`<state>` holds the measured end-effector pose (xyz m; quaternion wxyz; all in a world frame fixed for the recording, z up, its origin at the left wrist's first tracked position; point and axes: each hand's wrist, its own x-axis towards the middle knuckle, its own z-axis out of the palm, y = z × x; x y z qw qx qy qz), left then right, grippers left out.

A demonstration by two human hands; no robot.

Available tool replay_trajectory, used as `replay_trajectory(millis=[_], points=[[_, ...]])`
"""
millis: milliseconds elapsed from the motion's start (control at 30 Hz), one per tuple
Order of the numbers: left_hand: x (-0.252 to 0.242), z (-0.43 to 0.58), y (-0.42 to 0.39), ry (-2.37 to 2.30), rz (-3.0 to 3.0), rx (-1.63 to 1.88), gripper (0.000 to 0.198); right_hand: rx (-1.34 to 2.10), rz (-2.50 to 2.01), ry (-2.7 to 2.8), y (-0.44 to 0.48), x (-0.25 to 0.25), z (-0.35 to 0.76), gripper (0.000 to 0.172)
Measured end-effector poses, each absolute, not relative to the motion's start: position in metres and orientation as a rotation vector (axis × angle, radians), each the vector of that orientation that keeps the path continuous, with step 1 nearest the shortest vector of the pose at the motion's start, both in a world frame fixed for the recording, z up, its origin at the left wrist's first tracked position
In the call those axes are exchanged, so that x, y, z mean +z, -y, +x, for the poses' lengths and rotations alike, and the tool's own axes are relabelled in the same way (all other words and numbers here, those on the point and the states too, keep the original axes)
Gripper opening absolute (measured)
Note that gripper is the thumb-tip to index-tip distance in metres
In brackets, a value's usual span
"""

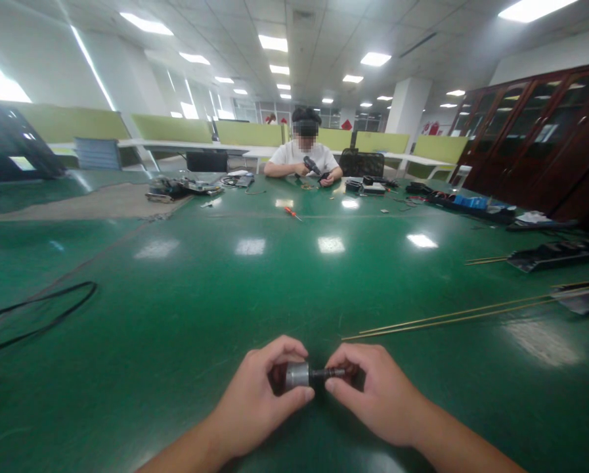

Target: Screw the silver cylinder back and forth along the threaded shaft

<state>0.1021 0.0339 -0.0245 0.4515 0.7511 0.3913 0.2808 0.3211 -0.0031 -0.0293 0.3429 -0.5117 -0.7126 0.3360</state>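
Observation:
A short silver metal cylinder [298, 374] lies sideways close to the front of the table, with a dark stepped shaft [320, 374] sticking out of its right end. My left hand [255, 401] is curled around the cylinder, thumb below and fingers above. At the shaft's end, my right hand [380, 394] holds it between the thumb and bent fingers. The fingers partly hide both ends of the piece, so I cannot tell its exact kind.
Long thin brass-coloured rods [452, 317] lie to the right. A black strap loop [90, 289] is at left. Farther off is an orange screwdriver [291, 212]. Across the green table [215, 295], a person [301, 161] holds a dark power tool [311, 164] among electronic parts.

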Motion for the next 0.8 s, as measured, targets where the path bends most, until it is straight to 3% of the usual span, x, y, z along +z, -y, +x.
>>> replay_trajectory(millis=[800], points=[[-0.0287,0.1010,-0.0366,-0.996,1.926,0.708,0.024,0.868,-1.329,1.844,0.0033,-0.0293,0.3224,0.004]])
